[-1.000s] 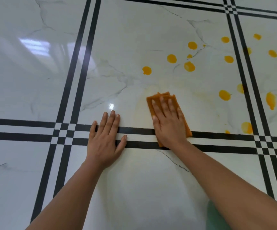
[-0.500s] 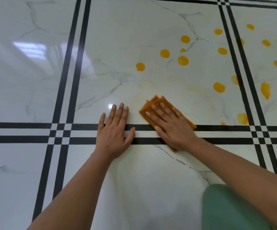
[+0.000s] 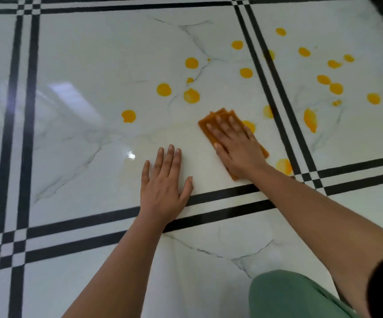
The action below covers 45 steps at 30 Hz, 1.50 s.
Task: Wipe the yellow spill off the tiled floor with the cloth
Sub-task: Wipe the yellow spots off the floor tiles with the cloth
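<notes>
right hand [image 3: 238,149] flat on cloth [image 3: 208,125]

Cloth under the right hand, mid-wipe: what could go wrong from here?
1. The cloth looks yellow-soaked, so it may smear the drops rather than lift them.
2. The right hand could drag the drop at the cloth's edge across wiped tile.
3. The left hand braces on glossy floor and may slip.

Right hand [image 3: 238,148] has pushed the cloth [image 3: 218,119] forward off the black bands, up to a yellow drop [image 3: 250,126]. Left hand [image 3: 165,187] has also advanced.
</notes>
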Available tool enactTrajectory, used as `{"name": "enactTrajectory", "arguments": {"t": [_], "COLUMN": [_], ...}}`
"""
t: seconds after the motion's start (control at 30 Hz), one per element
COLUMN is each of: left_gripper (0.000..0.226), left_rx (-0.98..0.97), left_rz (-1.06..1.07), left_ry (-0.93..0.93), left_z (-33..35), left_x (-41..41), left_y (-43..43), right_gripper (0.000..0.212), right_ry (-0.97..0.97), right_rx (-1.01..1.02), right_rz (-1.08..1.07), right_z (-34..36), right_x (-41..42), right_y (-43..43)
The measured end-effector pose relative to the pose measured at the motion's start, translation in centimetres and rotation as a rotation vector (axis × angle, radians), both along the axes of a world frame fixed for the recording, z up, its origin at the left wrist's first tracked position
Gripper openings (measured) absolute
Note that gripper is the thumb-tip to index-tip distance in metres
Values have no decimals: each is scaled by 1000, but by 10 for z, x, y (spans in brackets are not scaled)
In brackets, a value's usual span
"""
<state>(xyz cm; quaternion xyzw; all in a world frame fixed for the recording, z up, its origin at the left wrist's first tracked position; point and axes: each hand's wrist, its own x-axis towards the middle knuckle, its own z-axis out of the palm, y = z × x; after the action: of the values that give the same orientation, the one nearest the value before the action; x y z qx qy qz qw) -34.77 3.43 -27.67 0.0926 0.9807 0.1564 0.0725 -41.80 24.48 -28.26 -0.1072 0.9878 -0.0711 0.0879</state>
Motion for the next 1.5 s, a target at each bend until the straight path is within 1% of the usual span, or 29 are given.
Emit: {"name": "enactTrajectory", "arguments": {"t": [0.07, 0.13, 0.2, 0.23, 0.27, 0.3, 0.33, 0.37, 0.43, 0.47, 0.5, 0.53, 0.63, 0.67, 0.7, 0.77, 0.8, 0.9, 0.97, 1.03, 1.1, 1.17, 1.2, 1.23, 1.3, 1.37, 1.4, 1.43, 1.5], "left_gripper": [73, 73, 73, 73, 73, 74, 75, 75, 75, 74, 74, 73, 72, 72, 73, 72, 72, 74, 74, 74, 74, 75, 75, 74, 74, 73, 73, 73, 72], "left_rx": [-2, -25, -52, -56, -67, -80, -92, -96, -92, -91, -91, -95, -69, -62, -64, -80, -83, -74, -75, -75, -77, -85, -86, -90, -102, -117, -125, -131, -125], "left_rz": [-14, -55, -70, -44, -12, -1, -10, -17, -25, -39, -56, -74, -96, -103, -119, -157, -165, -145, -126, -109, -114, -124, -128, -129, -109, -75, -61, -47, -28], "left_ry": [6, 8, -2, 0, -7, -26, -56, -82, -83, -80, -74, -70, -54, -46, -43, -35, -29, -11, -4, -1, 0, -10, -10, -9, -14, -14, -11, -7, 0], "left_z": [2, 4, 4, 3, 3, 2, 3, 5, 9, 11, 11, 11, 7, 5, 4, 1, -2, -7, -9, -12, -12, -10, -8, -7, -6, -7, -7, -8, -9], "left_x": [-16, -32, -47, -50, -50, -50, -48, -43, -37, -36, -37, -36, -45, -49, -53, -63, -68, -85, -94, -102, -106, -105, -104, -103, -98, -92, -89, -87, -83], "left_y": [21, 41, 62, 66, 69, 72, 79, 84, 89, 91, 94, 97, 114, 121, 128, 137, 140, 150, 156, 159, 160, 157, 154, 150, 140, 130, 127, 124, 122], "right_gripper": [56, 55, 55, 56, 55, 54, 53, 52, 53, 54, 55, 55, 51, 51, 52, 55, 57, 56, 53, 54, 56, 56, 55, 55, 55, 56, 57, 57, 56], "right_ry": [17, 43, 58, 54, 37, 18, -5, -21, -4, 11, 30, 35, 43, 69, 69, 62, 64, 62, 71, 62, 55, 45, 31, 24, 25, 49, 61, 70, 77], "right_rx": [-41, -34, -4, -19, -30, -42, -51, -48, -66, -57, -50, -54, -38, -17, -7, -11, -11, -1, -38, -41, -42, -43, -36, -21, -5, -41, -57, -72, -53], "right_rz": [-179, -389, -457, -382, -236, -79, 2, -43, -342, -482, -526, -469, -21, -17, -146, -544, -668, -751, -809, -750, -472, -141, -72, -88, -288, -475, -482, -415, -132], "right_z": [1, -1, -3, -2, -2, -1, 1, 4, 4, 3, 2, 2, -4, -6, -5, -4, -5, -4, -4, -2, -3, -4, -3, -3, -5, -4, -4, -4, -6], "right_x": [-17, -6, 25, 40, 48, 45, 36, 29, 33, 45, 61, 81, 92, 78, 69, 61, 61, 44, 5, -29, -32, -5, 9, 12, -8, -44, -54, -55, -26], "right_y": [21, 38, 38, 29, 28, 38, 60, 82, 106, 104, 95, 78, 87, 107, 123, 144, 146, 141, 146, 145, 141, 149, 159, 171, 180, 157, 140, 124, 112]}}
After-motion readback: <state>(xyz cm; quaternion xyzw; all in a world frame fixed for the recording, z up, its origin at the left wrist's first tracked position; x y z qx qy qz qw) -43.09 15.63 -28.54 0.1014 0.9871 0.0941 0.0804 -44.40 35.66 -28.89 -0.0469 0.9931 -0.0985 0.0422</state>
